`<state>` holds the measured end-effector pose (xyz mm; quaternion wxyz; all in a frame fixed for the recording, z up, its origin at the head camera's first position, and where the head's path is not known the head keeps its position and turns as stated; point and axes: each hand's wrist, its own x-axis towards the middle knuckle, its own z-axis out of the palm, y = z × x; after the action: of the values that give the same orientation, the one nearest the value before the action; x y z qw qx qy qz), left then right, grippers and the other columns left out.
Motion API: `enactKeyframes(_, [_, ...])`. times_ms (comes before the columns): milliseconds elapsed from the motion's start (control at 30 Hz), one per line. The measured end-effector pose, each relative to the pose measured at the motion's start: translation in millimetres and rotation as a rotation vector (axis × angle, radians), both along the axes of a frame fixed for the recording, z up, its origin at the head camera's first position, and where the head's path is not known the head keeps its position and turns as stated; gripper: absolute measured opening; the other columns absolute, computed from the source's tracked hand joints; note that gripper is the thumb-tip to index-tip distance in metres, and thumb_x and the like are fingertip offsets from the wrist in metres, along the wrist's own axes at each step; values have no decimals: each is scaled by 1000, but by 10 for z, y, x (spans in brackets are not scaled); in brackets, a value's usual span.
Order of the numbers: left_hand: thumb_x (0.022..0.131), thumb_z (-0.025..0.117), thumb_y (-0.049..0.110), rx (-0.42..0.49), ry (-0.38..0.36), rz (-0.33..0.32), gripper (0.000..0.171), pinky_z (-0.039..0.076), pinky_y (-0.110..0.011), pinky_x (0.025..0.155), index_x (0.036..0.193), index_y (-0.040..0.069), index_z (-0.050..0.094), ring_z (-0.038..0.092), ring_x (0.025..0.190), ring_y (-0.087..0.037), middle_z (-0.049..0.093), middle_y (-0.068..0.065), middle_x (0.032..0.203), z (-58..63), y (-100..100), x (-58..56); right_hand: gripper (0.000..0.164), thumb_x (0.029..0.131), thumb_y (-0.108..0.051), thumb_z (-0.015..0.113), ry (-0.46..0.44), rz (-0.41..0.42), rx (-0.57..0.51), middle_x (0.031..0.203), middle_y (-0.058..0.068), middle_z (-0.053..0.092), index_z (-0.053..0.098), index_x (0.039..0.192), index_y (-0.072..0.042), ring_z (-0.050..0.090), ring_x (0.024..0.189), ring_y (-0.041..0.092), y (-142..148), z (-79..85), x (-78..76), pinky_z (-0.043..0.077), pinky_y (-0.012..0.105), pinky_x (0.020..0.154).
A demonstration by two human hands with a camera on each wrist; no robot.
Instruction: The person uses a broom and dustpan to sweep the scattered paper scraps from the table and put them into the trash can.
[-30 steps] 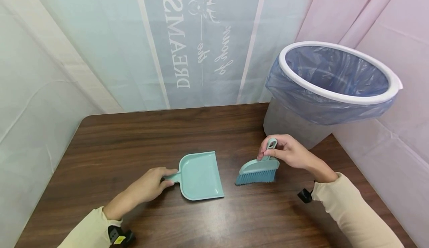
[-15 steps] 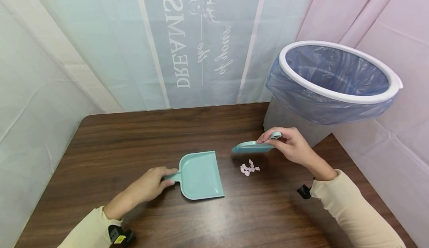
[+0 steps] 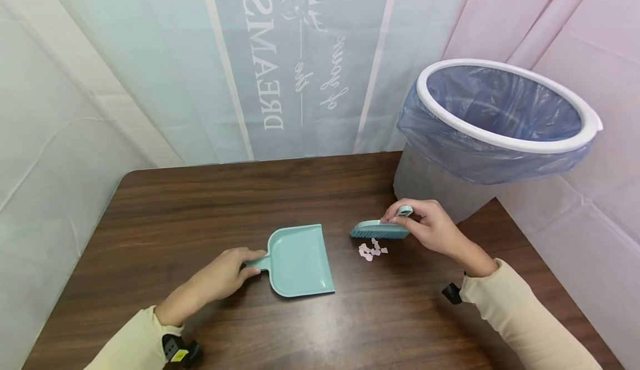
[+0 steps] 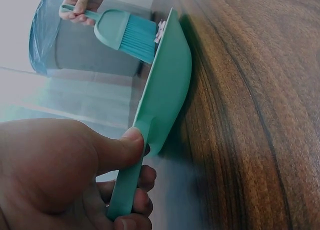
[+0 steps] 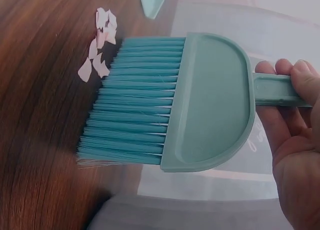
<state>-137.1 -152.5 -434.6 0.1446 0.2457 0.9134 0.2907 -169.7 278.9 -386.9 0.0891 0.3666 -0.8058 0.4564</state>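
Observation:
My left hand (image 3: 227, 274) grips the short handle of a mint-green dustpan (image 3: 299, 260), which lies on the wooden table with its open edge facing right. In the left wrist view the thumb (image 4: 131, 142) presses on top of that handle and the fingers curl beneath. My right hand (image 3: 430, 226) pinches the handle of a matching hand brush (image 3: 380, 229) with blue-green bristles (image 5: 132, 100). Bristles point down, just behind a small cluster of torn white paper bits (image 3: 371, 249). These scraps lie between the brush and the dustpan's edge, apart from the pan.
A grey trash bin (image 3: 440, 181) lined with a blue bag (image 3: 492, 161) under a white rim stands at the table's back right, close behind my right hand. Printed curtains (image 3: 300, 81) hang along the back edge of the brown table (image 3: 225, 198). Pale sheets flank both sides.
The brush went from in front of the paper bits, hiding them, up and back beyond them, then came down a little just behind them. The left hand and dustpan stayed put.

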Motion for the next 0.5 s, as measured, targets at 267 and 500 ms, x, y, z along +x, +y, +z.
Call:
enactKeyframes(267, [95, 71, 8, -2, 15, -4, 39, 49, -27, 71, 132, -2, 66, 55, 84, -8, 70, -3, 102, -3, 4, -4, 27, 84, 16, 73, 215, -395, 45, 87, 4, 71, 69, 98, -7, 57, 65, 8, -138, 42, 182, 43, 15, 57])
enactKeyframes(500, [94, 72, 7, -33, 26, 30, 37, 50, -31, 71, 130, -1, 68, 55, 83, -11, 70, -6, 101, 53, 62, 16, 17, 91, 6, 70, 340, -706, 281, 77, 7, 56, 60, 102, -2, 46, 59, 14, -242, 30, 419, 43, 32, 52])
